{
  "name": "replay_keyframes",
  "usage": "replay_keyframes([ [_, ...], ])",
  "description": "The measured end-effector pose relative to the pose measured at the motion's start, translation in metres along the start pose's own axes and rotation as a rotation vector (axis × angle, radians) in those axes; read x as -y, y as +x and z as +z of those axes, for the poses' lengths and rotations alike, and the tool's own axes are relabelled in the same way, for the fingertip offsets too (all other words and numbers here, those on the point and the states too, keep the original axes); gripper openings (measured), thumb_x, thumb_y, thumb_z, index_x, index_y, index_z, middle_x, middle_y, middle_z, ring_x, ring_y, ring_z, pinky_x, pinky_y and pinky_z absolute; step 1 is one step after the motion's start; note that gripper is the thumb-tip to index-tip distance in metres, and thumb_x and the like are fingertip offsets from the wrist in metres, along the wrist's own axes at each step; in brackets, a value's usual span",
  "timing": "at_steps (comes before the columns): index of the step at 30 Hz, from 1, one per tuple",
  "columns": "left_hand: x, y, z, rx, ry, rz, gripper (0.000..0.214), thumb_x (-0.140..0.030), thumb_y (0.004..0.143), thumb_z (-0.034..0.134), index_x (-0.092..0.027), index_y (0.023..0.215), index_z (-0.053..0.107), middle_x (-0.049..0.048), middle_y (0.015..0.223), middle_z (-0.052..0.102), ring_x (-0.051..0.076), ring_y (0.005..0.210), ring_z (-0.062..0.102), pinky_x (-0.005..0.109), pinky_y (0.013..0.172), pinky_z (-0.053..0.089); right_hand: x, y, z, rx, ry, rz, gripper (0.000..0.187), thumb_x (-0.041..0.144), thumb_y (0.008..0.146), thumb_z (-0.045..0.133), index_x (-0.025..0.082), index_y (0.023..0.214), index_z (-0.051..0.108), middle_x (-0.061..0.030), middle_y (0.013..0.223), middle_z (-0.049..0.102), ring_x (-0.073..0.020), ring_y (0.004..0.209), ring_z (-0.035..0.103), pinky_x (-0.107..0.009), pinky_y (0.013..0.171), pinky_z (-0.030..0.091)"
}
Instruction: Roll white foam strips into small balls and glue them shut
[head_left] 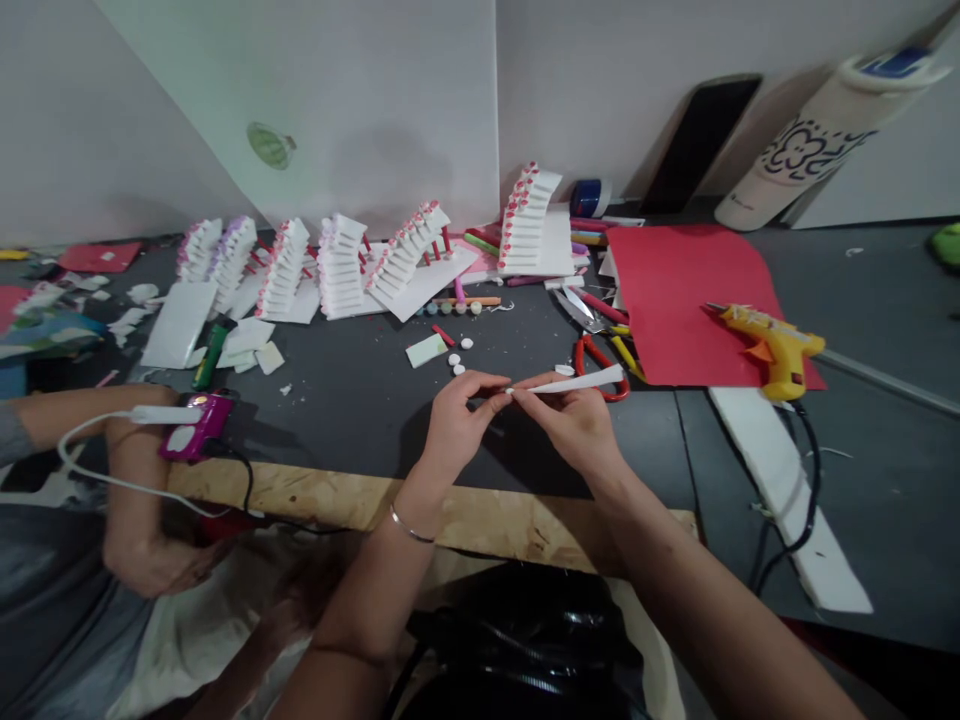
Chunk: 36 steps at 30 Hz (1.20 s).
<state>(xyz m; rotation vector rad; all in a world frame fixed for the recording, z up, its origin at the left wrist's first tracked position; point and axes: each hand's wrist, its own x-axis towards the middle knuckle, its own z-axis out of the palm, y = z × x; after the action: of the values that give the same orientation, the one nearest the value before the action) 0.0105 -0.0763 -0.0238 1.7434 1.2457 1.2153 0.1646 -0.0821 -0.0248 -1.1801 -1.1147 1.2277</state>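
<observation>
My right hand (576, 422) grips a long white foam strip (581, 383) that points to the right, just above the dark table (360, 400). My left hand (459, 418) pinches the strip's near end with thumb and fingertips; a thin bangle circles that wrist. Both hands meet over the table's front edge. A few small white foam discs (456, 364) lie just beyond my left hand, with red-handled pliers (596, 362) behind the strip.
Several white stepped foam models (341, 265) stand along the back. A red paper sheet (667, 295) carries a yellow glue gun (776, 348). A white foam bar (787, 500) lies at right. Another person's arm (127, 470) rests at left beside a pink device (196, 425).
</observation>
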Motion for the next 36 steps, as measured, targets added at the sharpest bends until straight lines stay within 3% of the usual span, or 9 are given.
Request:
replay_keyframes([
  [6,-0.007,-0.001,0.001,-0.101,0.038,0.081,0.009,-0.029,0.085,0.067,-0.021,0.084,0.071,0.0035,0.083,0.07,0.015,0.077,0.064,0.029,0.074,0.052,-0.002,0.0,0.0,0.032,0.145,0.091,0.021,0.041,0.069,0.079,0.022,0.075,0.071,-0.0004,0.071,0.069,-0.0133,0.067,0.061,-0.028,0.065,0.05],
  [11,-0.008,-0.002,0.004,-0.145,-0.06,-0.022,0.013,-0.034,0.083,0.068,-0.021,0.082,0.07,0.0035,0.083,0.07,0.015,0.077,0.064,0.029,0.073,0.052,-0.002,0.001,0.002,0.088,0.423,0.275,0.025,0.042,0.064,0.082,0.022,0.07,0.069,0.0027,0.067,0.064,-0.0111,0.062,0.057,-0.028,0.066,0.052],
  [18,-0.002,-0.005,0.01,-0.147,-0.18,-0.087,0.01,-0.032,0.081,0.071,-0.022,0.082,0.072,0.0024,0.083,0.067,0.014,0.08,0.062,0.03,0.078,0.051,-0.001,0.001,0.003,0.178,0.544,0.437,0.028,0.04,0.059,0.086,0.019,0.072,0.071,0.0019,0.066,0.066,-0.0098,0.061,0.059,-0.025,0.063,0.052],
  [26,0.005,-0.003,0.013,-0.119,-0.251,-0.095,0.011,-0.035,0.079,0.073,-0.025,0.083,0.075,0.0017,0.088,0.062,0.013,0.083,0.059,0.029,0.078,0.05,0.001,0.001,0.001,0.164,0.479,0.402,0.031,0.041,0.058,0.086,0.019,0.075,0.073,0.0008,0.068,0.067,-0.0105,0.059,0.056,-0.027,0.061,0.05],
  [36,-0.005,0.0,0.007,-0.084,-0.101,0.047,0.009,-0.031,0.083,0.069,-0.023,0.081,0.073,0.0022,0.08,0.066,0.013,0.075,0.059,0.028,0.071,0.05,0.001,0.003,0.001,0.092,0.3,0.251,0.03,0.046,0.062,0.081,0.02,0.068,0.067,0.0034,0.059,0.058,-0.0106,0.058,0.05,-0.026,0.058,0.041],
])
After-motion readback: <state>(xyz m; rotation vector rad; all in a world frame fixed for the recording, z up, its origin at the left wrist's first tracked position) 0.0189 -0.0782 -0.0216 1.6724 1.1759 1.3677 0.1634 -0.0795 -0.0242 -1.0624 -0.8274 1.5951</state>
